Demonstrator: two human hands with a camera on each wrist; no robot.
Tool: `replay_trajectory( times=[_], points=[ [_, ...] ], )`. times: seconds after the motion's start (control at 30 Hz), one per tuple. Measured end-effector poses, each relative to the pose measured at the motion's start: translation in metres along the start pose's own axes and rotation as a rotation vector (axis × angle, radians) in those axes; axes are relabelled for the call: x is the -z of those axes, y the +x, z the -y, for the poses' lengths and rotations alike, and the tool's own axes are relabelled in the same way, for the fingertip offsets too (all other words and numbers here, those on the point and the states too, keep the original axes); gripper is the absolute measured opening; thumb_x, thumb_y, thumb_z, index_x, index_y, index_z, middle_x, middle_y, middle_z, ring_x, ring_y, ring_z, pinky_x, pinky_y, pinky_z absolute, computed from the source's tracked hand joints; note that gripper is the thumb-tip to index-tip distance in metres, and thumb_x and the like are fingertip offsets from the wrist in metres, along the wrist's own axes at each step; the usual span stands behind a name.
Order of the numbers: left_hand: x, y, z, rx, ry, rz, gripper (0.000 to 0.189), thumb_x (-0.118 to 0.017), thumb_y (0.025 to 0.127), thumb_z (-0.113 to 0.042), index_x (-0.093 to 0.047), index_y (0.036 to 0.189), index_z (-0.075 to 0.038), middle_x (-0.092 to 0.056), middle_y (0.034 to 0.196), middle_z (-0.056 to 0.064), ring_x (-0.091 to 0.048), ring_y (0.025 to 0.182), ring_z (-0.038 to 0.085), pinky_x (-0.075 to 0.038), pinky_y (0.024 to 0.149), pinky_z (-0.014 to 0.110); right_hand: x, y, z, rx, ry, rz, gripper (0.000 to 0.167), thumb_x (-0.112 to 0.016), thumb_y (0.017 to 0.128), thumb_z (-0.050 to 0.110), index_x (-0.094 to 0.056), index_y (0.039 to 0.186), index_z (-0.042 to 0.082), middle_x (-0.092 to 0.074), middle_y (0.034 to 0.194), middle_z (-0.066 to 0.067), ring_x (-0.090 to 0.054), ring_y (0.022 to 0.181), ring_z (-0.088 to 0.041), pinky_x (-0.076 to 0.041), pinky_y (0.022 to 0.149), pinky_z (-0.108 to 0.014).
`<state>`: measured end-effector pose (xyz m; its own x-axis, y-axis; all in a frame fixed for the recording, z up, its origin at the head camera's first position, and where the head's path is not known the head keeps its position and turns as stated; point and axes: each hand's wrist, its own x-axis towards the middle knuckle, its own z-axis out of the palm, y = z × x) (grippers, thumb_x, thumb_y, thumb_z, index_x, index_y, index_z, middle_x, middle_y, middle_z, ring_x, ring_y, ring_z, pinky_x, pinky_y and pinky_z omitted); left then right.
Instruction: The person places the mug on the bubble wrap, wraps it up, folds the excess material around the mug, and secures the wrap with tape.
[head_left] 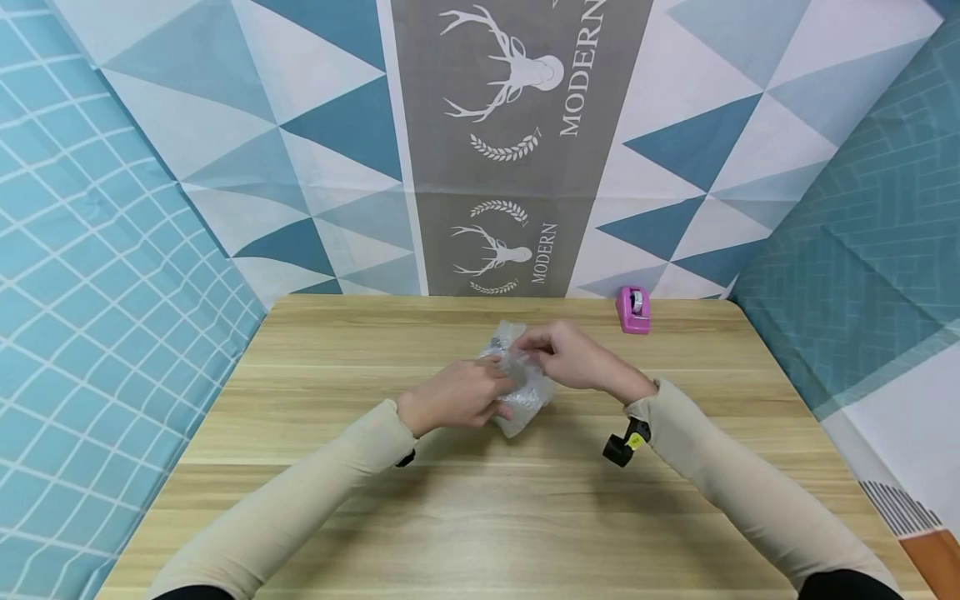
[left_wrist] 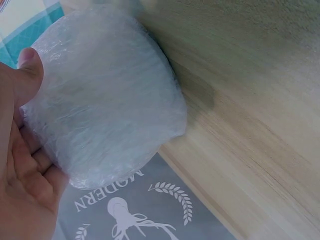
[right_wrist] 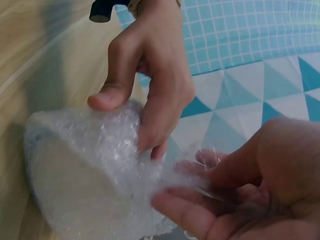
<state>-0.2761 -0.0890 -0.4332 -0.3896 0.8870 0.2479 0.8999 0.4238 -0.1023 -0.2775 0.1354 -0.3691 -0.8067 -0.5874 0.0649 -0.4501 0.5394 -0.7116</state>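
A roundish bundle in clear bubble wrap [head_left: 522, 404] is held between both hands over the middle of the table. What lies inside is blurred by the wrap, though a pale, smooth shape shows through in the right wrist view. My left hand [head_left: 459, 394] grips the bundle at its side, thumb on one face and curled fingers on the other, as the left wrist view [left_wrist: 107, 105] of the wrap shows. With thumb and fingers, my right hand [right_wrist: 270, 180] pinches a loose, see-through edge of the wrap; in the head view this hand [head_left: 564, 353] is at the bundle's upper right.
A pink tape dispenser [head_left: 634, 311] stands near the table's back edge, right of the hands. The wooden table [head_left: 337, 350] meets a patterned cloth backdrop [head_left: 330, 150] behind, with teal cloths at both sides. A small black device [head_left: 621, 448] hangs from the right wrist.
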Motion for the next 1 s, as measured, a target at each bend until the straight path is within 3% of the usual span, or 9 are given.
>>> replay_trajectory(
  times=[0.13, 0.23, 0.43, 0.5, 0.6, 0.67, 0.77, 0.9, 1.0],
  points=[
    [-0.002, -0.001, 0.000, -0.021, 0.008, -0.020, 0.033, -0.069, 0.097, -0.045, -0.067, 0.098, -0.012, -0.072, 0.083, -0.004, -0.075, 0.097, 0.019, -0.048, 0.114, 0.041, -0.001, 0.002, -0.010, -0.050, 0.134, 0.048, 0.037, -0.046, 0.096, -0.015, -0.066, 0.126, -0.009, -0.069, 0.126, -0.027, -0.074, 0.094, -0.032, -0.063, 0.075, -0.028],
    [-0.003, -0.002, 0.001, -0.029, 0.009, -0.030, 0.032, -0.069, 0.096, -0.045, -0.066, 0.097, -0.012, -0.071, 0.082, -0.005, -0.075, 0.095, 0.018, -0.047, 0.115, 0.041, -0.005, 0.003, -0.020, -0.058, 0.153, 0.024, 0.031, -0.053, 0.097, -0.014, -0.066, 0.125, -0.009, -0.069, 0.125, -0.027, -0.072, 0.110, -0.037, -0.063, 0.085, -0.032],
    [-0.005, -0.001, 0.001, -0.044, -0.003, -0.036, 0.031, -0.069, 0.097, -0.043, -0.066, 0.098, -0.012, -0.068, 0.079, -0.005, -0.074, 0.092, 0.018, -0.047, 0.114, 0.042, -0.019, 0.003, -0.027, 0.007, -0.039, -0.137, 0.027, -0.077, 0.086, -0.005, -0.071, 0.113, -0.004, -0.075, 0.109, -0.018, -0.073, 0.099, -0.030, -0.062, 0.088, -0.038],
    [-0.005, -0.001, 0.001, -0.044, -0.004, -0.035, 0.031, -0.069, 0.097, -0.043, -0.067, 0.098, -0.012, -0.068, 0.078, -0.005, -0.074, 0.093, 0.019, -0.047, 0.114, 0.043, -0.025, 0.002, -0.025, -0.014, -0.145, -0.197, 0.041, -0.082, 0.084, 0.001, -0.067, 0.122, -0.004, -0.072, 0.114, -0.018, -0.070, 0.104, -0.032, -0.061, 0.091, -0.042],
    [-0.004, 0.000, 0.001, -0.044, -0.003, -0.031, 0.033, -0.069, 0.097, -0.044, -0.068, 0.099, -0.011, -0.070, 0.079, -0.003, -0.075, 0.096, 0.021, -0.047, 0.115, 0.043, -0.028, 0.002, -0.020, -0.140, -0.256, -0.236, 0.070, -0.087, 0.082, 0.016, -0.053, 0.140, -0.003, -0.062, 0.132, -0.022, -0.062, 0.121, -0.038, -0.056, 0.101, -0.048],
    [-0.003, 0.000, 0.001, -0.046, -0.007, -0.031, 0.034, -0.068, 0.097, -0.043, -0.069, 0.101, -0.010, -0.072, 0.081, -0.002, -0.075, 0.097, 0.022, -0.045, 0.116, 0.043, -0.025, 0.004, -0.019, -0.246, -0.274, -0.199, 0.082, -0.087, 0.084, 0.026, -0.044, 0.148, -0.004, -0.056, 0.141, -0.027, -0.057, 0.130, -0.042, -0.052, 0.106, -0.052],
    [-0.001, -0.001, 0.002, -0.036, -0.012, -0.034, 0.036, -0.069, 0.096, -0.043, -0.070, 0.106, -0.009, -0.075, 0.088, -0.001, -0.073, 0.107, 0.026, -0.046, 0.115, 0.044, -0.017, 0.012, -0.025, -0.343, -0.216, -0.057, 0.084, -0.080, 0.090, 0.037, -0.042, 0.149, -0.009, -0.053, 0.145, -0.031, -0.054, 0.134, -0.045, -0.049, 0.110, -0.055],
    [0.000, -0.003, 0.002, -0.028, -0.024, -0.032, 0.037, -0.070, 0.096, -0.042, -0.071, 0.109, -0.008, -0.076, 0.093, -0.001, -0.073, 0.110, 0.027, -0.046, 0.115, 0.045, -0.014, 0.021, -0.039, -0.385, 0.018, 0.122, 0.081, -0.072, 0.094, 0.034, -0.036, 0.153, -0.009, -0.050, 0.150, -0.029, -0.052, 0.137, -0.043, -0.047, 0.112, -0.053],
    [-0.001, -0.002, 0.002, -0.043, -0.035, -0.032, 0.035, -0.070, 0.096, -0.041, -0.071, 0.108, -0.008, -0.075, 0.093, -0.001, -0.074, 0.103, 0.022, -0.044, 0.116, 0.044, -0.018, 0.024, -0.048, -0.378, 0.175, 0.154, 0.086, -0.070, 0.091, 0.022, -0.024, 0.160, -0.004, -0.044, 0.155, -0.027, -0.049, 0.139, -0.039, -0.046, 0.114, -0.049]
  ],
)
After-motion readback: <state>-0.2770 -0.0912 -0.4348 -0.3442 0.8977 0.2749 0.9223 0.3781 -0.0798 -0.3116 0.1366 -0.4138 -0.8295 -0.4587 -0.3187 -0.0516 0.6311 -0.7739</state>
